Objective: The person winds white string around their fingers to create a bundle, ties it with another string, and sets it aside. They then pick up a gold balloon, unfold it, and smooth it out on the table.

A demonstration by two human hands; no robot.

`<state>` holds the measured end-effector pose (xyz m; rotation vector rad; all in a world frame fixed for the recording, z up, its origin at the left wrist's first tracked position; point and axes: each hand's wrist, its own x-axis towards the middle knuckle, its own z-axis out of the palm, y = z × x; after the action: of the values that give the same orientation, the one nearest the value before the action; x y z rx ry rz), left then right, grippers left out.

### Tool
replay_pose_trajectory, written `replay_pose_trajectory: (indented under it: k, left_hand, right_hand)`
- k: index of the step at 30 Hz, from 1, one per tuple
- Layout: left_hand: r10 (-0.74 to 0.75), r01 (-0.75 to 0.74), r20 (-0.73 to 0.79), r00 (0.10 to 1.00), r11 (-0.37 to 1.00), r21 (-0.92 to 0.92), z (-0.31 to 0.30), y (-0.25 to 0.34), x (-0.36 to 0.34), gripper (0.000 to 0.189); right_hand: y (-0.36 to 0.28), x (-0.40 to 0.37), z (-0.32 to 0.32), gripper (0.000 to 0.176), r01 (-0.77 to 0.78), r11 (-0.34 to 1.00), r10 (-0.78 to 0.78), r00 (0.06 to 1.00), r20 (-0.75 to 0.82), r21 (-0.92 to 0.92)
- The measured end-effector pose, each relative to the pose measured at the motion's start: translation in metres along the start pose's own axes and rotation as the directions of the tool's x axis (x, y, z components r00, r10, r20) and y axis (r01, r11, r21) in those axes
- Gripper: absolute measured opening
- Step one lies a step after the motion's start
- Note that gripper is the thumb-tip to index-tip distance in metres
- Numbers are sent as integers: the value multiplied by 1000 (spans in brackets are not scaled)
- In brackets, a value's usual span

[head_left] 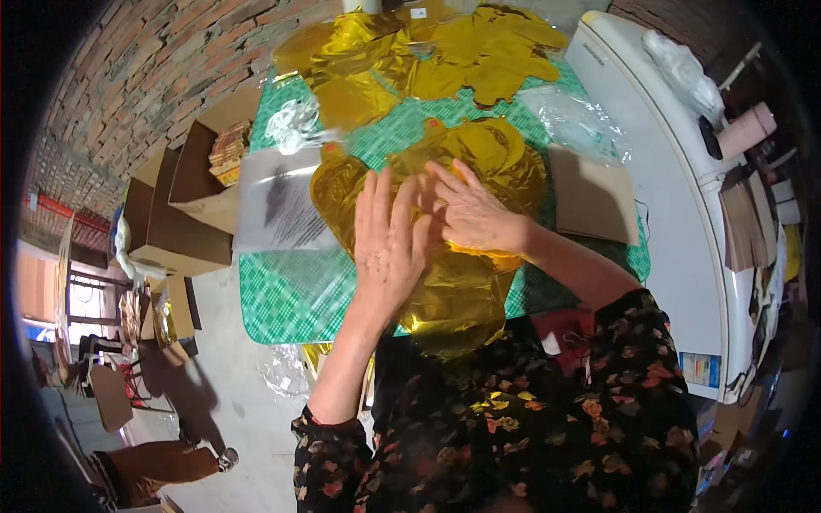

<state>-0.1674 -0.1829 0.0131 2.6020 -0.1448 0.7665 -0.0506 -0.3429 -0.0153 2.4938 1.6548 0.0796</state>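
A gold foil balloon [457, 291], uninflated and creased, lies across the green checked tabletop [291, 299] and hangs over its near edge. My left hand [386, 235] rests on the foil with its fingers stretched out and pointing away from me. Beside it, my right hand [475, 214] is spread over the foil, its fingers angled to the left. Something bright orange shows along the edge of the right hand; I cannot make out what it is. The foil under both palms is hidden.
More gold foil pieces [487, 56] cover the far end of the table. A clear plastic bag [581, 124] and brown cardboard [590, 192] lie right, white string [293, 124] left. Open cartons [205, 171] stand left, a white refrigerator [650, 205] right. Another person's leg [162, 470] shows lower left.
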Motion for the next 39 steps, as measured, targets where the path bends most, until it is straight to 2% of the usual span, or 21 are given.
replay_pose_trajectory:
  k: [1,2,4,7,8,9,10,12,13,15,17,19,22,25,28,29,32,35,39]
  left_hand:
    - [-5,5,-1,1000,993,-117,8,0,10,49]
    - [-9,8,-1,1000,973,-231,15,2,19,49]
    - [-87,118,96,992,911,-396,28,3,34,53]
    - [-163,246,188,969,739,-627,62,-10,45,59]
    - [-191,277,201,961,718,-639,66,-12,45,59]
    - [-220,307,215,952,696,-649,69,-13,43,60]
    - [-248,338,230,941,673,-658,69,-12,42,60]
    - [-267,353,232,935,671,-652,70,-13,40,59]
    - [-285,361,224,932,667,-652,71,-13,40,58]
    - [-234,249,101,967,787,-564,72,-12,38,56]
    - [-212,222,79,974,822,-525,78,-16,38,56]
    - [-209,221,80,975,836,-502,80,-18,36,55]
    - [-208,236,111,972,835,-497,80,-16,36,54]
    - [-192,231,131,973,854,-466,80,-13,37,52]
    - [-170,208,131,977,899,-386,83,-13,35,49]
    - [-157,190,120,980,918,-347,88,-14,33,48]
    - [-101,128,141,985,971,-201,94,-18,32,45]
    - [-70,86,125,990,989,-123,97,-14,31,44]
    - [-50,53,134,990,998,-23,96,-10,32,48]
  right_hand:
    - [-1,-1,9,59,63,978,-8,964,-266,200]
    - [-2,0,11,59,44,980,11,962,-272,194]
    - [-1,6,13,59,5,983,49,956,-289,182]
    - [4,7,18,56,57,981,14,933,-360,186]
    - [1,5,14,56,69,976,14,927,-375,208]
    - [1,4,9,59,-8,966,49,987,-152,258]
    - [0,4,13,61,-5,962,58,981,-184,274]
    - [0,4,22,65,3,954,75,967,-245,301]
    - [0,5,18,69,-32,943,89,983,-160,330]
    - [1,6,26,70,-27,944,106,969,-222,329]
    - [1,7,26,70,-28,947,109,965,-237,321]
    - [3,6,26,71,-37,951,102,975,-198,307]
    - [4,7,29,70,-18,938,110,962,-248,346]
    - [18,4,23,68,-35,959,90,979,-185,281]
    - [44,0,20,69,-180,980,181,984,2,82]
    - [53,-5,26,60,-119,975,173,936,-308,186]
    - [90,-12,21,58,-359,930,368,903,-223,80]
    - [129,-10,37,50,-381,923,367,826,-428,57]
    - [133,-10,35,38,-488,864,484,740,-467,122]
